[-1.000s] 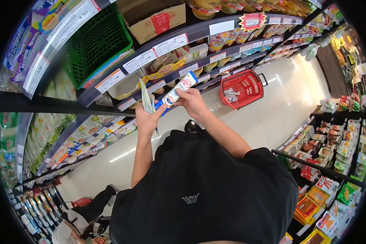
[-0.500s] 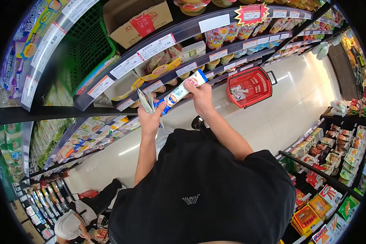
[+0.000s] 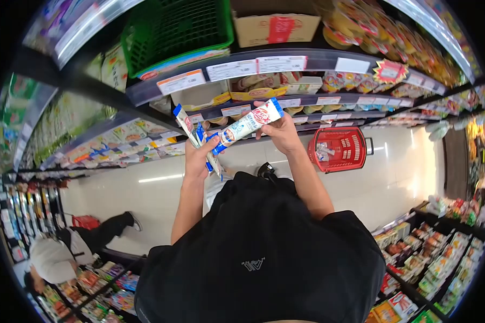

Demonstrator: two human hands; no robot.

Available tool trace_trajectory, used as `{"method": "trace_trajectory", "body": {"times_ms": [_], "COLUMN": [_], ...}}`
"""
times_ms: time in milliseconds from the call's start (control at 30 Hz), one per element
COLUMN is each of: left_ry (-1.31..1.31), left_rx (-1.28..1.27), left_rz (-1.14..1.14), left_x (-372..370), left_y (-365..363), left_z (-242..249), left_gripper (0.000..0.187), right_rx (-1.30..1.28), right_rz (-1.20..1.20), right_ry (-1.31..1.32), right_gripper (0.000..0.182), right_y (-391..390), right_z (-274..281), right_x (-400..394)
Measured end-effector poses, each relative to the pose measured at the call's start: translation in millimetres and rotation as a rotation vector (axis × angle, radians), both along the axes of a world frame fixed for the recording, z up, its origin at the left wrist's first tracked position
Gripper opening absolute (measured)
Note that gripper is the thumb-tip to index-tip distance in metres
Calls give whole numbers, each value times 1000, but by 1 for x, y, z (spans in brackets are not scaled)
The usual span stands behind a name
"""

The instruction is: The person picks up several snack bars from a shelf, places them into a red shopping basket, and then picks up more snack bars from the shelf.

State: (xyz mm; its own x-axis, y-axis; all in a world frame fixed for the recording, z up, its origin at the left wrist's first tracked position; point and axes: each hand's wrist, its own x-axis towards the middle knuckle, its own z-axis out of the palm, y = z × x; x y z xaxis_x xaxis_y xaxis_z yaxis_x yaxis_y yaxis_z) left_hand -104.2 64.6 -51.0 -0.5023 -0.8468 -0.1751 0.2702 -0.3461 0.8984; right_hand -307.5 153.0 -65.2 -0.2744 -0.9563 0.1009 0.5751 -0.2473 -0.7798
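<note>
My left hand (image 3: 198, 159) is closed round several slim snack packets, with its thumb on the lower end of a white and blue snack packet (image 3: 248, 126) bearing red lettering. Another packet of the same look (image 3: 184, 121) sticks up from that hand at a different angle, and blue ends poke out below. At the upper end of the front packet, my right hand (image 3: 284, 134) is behind it, fingers showing at both edges; part of its grip is hidden. Both hands are in front of the shelf, above the floor.
A red shopping basket (image 3: 337, 164) with some packets stands on the floor to the right. Ahead, the shelf holds a green crate (image 3: 178, 37) and a cardboard box (image 3: 253, 33). A person in white (image 3: 54, 259) is at lower left. Goods racks (image 3: 431, 253) stand behind me.
The view has turned, so the shelf and basket sit differently. The packets in my left hand have fanned apart, and my right thumb has left the front packet's printed face.
</note>
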Motion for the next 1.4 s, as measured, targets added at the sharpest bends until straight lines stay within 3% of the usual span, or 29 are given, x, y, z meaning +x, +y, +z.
{"method": "trace_trajectory", "body": {"times_ms": [233, 500, 600, 767, 867, 1033, 1100, 1400], "left_ry": [68, 100, 86, 57, 58, 53, 43, -9], "left_rx": [178, 221, 228, 204, 168, 140, 158, 120], "left_rz": [48, 100, 73, 30, 5, -25, -18, -45], "left_x": [26, 52, 59, 59, 62, 67, 68, 69], "left_y": [3, -2, -2, 0, 0, -3, -3, -1], "left_z": [-6, -44, -54, -58, -59, -57, -55, -52], "left_gripper": [21, 16, 14, 12, 12, 13, 14, 14], "right_rx": [-9, -4, 166, 81, 45, 184, 183, 336], "right_rz": [193, -164, -282, -291, -353, -354, -486, -641], "right_ry": [52, 121, 536, 776, 955, 1036, 1101, 1210], "right_gripper": [49, 39, 43, 42, 32, 29, 27, 22], "right_y": [-31, -71, -85, -103, -111, -120, -121, -104], "right_z": [-2, 14, 24, 27, 17, 11, 8, 14], "right_x": [6, -6, -11, -2, -5, -6, -3, 11]}}
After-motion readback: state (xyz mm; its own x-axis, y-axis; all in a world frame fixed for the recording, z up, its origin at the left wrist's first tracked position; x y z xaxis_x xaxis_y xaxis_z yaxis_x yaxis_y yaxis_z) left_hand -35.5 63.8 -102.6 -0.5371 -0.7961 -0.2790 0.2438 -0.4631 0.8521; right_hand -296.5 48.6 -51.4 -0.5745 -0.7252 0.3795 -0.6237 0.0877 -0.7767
